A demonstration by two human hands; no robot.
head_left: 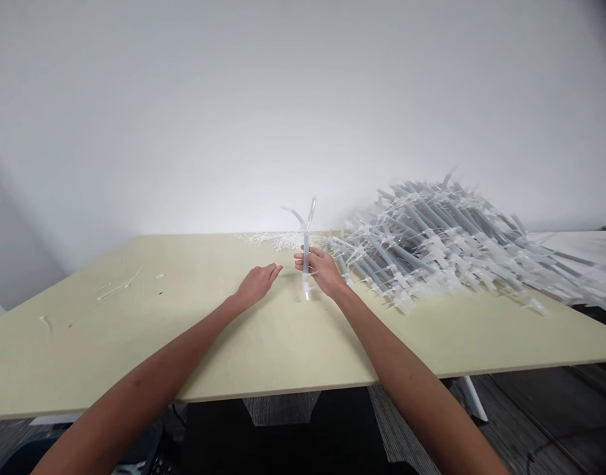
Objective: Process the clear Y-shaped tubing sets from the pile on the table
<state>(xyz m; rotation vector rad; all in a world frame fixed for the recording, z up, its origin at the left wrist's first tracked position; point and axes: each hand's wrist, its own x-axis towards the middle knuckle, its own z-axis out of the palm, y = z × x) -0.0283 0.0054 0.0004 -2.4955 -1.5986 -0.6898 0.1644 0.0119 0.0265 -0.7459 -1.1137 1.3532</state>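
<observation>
In the middle of the head view stands a translucent plastic tube point(306, 254), upright, with a clear tube end at its top and its bottom. A thin curved piece sticks out to the left near its top, and thin white tails show near its lower joint. My right hand point(323, 269) is closed around the tube's middle, its fingertips showing on the left side. Just left of the tube, apart from it, my left hand point(257, 284) is closed with thumb and fingers pressed together; whatever they may hold is too small to make out.
A large heap of similar tubes point(426, 231) fills the table's right side. Behind my hands lies a pile of small white cable ties point(283, 240). Loose white strips point(119, 288) are scattered at the left of the pale table point(194, 356). A wall point(233, 119) rises behind.
</observation>
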